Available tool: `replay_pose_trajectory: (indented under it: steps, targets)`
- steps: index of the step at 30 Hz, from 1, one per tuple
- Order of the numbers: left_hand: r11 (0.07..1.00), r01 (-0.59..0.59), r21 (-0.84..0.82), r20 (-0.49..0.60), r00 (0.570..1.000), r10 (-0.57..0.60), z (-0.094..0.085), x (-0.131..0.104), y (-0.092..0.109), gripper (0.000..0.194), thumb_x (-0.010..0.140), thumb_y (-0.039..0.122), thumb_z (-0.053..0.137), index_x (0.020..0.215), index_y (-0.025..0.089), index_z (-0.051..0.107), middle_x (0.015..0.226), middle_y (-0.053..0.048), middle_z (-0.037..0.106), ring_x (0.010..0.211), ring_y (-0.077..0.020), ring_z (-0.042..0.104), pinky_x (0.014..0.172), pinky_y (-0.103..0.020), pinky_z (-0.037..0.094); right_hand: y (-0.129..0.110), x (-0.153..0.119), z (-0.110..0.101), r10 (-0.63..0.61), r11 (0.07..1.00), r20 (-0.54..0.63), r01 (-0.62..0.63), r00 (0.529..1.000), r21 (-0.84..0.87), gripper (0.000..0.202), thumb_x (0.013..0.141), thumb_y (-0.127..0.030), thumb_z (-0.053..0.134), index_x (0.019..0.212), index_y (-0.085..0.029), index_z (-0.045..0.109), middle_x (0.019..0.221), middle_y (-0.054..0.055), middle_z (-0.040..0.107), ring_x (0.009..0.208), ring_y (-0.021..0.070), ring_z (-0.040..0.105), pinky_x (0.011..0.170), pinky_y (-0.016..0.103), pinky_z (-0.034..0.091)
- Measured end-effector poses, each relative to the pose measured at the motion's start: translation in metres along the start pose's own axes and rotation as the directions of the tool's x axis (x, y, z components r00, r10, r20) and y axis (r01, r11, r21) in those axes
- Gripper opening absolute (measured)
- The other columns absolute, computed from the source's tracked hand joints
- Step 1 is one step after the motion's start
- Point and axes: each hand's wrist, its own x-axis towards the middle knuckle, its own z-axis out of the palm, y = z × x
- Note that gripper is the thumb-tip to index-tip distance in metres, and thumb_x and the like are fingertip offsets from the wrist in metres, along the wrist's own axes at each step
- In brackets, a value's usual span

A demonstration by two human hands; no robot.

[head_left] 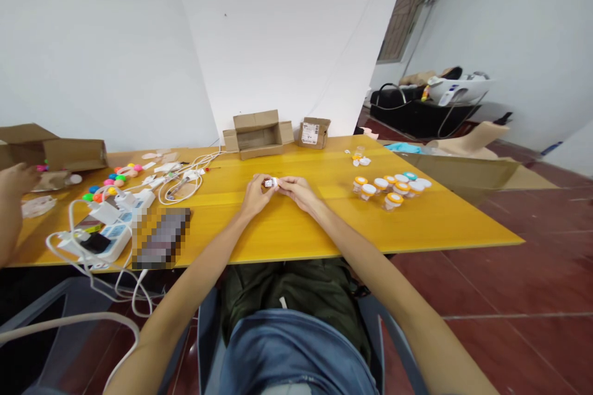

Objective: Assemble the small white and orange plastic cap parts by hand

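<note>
Above the middle of the table, my left hand (257,194) is closed around a small white object with dark marks (269,184). My right hand (299,191) meets it from the other side, with its fingers pinched on the pale, rounded end. The object is too small to make out its exact kind, and my fingers cover part of it. To the right of my hands stand several small clear jars (393,199) with orange, white or teal lids. Farther back lie a few more small jar-like pieces (361,162).
An open cardboard box (259,151) and a smaller carton (314,134) stand by the wall. At left are a power strip (115,231) with chargers, white cables (199,182), a phone (164,237) and colourful balls (109,182). Another person's hand (18,179) reaches near a left box (76,154).
</note>
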Motion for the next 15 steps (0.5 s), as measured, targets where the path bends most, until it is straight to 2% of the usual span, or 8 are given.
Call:
replay_pose_trajectory:
  steps: [9, 15]
  targets:
    - [0.999, -0.038, -0.011, 0.006, 0.999, 0.038, -0.0015, 0.0003, 0.0027, 0.018, 0.078, 0.023, 0.073, 0.094, 0.023, 0.067, 0.090, -0.002, 0.068, 0.079, -0.0174, 0.063, 0.067, -0.028, 0.051, -0.0030, -0.0014, -0.0004, 0.030, 0.999, 0.037, -0.030, 0.999, 0.010, 0.015, 0.065, -0.015, 0.087, 0.072, -0.019, 0.074, 0.080, 0.003, 0.075, 0.079, 0.0151, 0.069, 0.091, 0.035, 0.058]
    - [1.000, 0.010, -0.008, -0.010, 1.000, -0.010, -0.0024, 0.0001, 0.0031, 0.015, 0.076, 0.027, 0.076, 0.087, 0.022, 0.067, 0.084, -0.002, 0.067, 0.074, -0.0166, 0.062, 0.068, -0.029, 0.051, -0.0034, -0.0034, 0.0031, 0.033, 0.999, 0.014, -0.033, 0.999, 0.020, 0.015, 0.063, -0.017, 0.088, 0.066, -0.019, 0.073, 0.076, 0.003, 0.075, 0.077, 0.0145, 0.069, 0.091, 0.033, 0.057]
